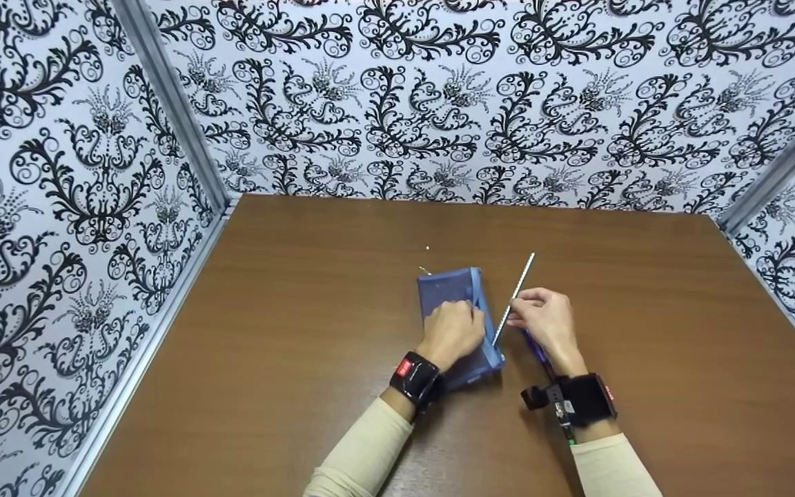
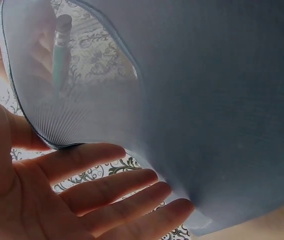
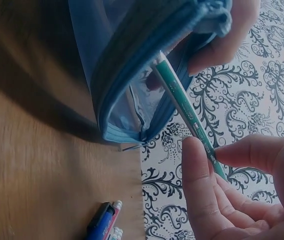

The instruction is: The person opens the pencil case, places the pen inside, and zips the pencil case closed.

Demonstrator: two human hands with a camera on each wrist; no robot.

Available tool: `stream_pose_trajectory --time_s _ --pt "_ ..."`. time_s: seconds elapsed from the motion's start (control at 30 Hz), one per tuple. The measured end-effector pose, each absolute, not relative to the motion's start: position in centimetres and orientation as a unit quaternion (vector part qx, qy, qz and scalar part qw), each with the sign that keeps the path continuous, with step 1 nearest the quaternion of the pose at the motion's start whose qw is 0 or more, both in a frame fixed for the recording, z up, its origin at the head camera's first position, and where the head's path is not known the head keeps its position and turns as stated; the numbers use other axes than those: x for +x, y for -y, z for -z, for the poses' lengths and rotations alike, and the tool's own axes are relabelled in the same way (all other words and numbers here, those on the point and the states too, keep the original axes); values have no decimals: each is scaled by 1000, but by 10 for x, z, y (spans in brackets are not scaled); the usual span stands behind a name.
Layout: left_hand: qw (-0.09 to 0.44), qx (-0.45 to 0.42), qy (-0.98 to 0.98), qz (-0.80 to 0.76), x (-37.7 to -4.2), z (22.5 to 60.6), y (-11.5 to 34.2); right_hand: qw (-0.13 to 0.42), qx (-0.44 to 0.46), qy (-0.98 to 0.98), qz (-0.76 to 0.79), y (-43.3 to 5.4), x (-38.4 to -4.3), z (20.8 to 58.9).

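My left hand (image 1: pixel 451 335) grips a blue see-through zip pencil pouch (image 1: pixel 442 286) by its edge, above the table. In the left wrist view the pouch (image 2: pixel 222 100) lies over the fingers, with its rim between thumb and index finger. Its zipped mouth (image 3: pixel 113 87) gapes towards the right hand. Beside it my right hand (image 1: pixel 551 328) pinches a slim green pencil (image 3: pixel 184 105) between thumb and fingertips. The pencil's far end is at the mouth of the pouch; how deep it reaches is hard to tell.
A blue marker (image 3: pixel 99 222) lies on the wooden table (image 1: pixel 287 297) with a few other writing tools, partly hidden by the right wrist in the head view. A tiny white speck (image 1: pixel 427 247) is beyond the pouch. Patterned walls (image 1: pixel 439 103) enclose the back and sides.
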State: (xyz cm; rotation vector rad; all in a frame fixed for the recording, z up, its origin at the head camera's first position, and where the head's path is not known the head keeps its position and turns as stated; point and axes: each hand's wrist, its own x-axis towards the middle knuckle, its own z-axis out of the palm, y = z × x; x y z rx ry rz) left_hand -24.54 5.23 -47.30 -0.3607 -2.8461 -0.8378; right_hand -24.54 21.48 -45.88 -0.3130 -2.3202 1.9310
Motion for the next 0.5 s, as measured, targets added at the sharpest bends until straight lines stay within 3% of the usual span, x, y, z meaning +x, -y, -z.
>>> stream_pose_trajectory --time_s 0.5 --pt "63 -118 954 268 -245 473 -54 31 -88 756 -648 -211 -246 464"
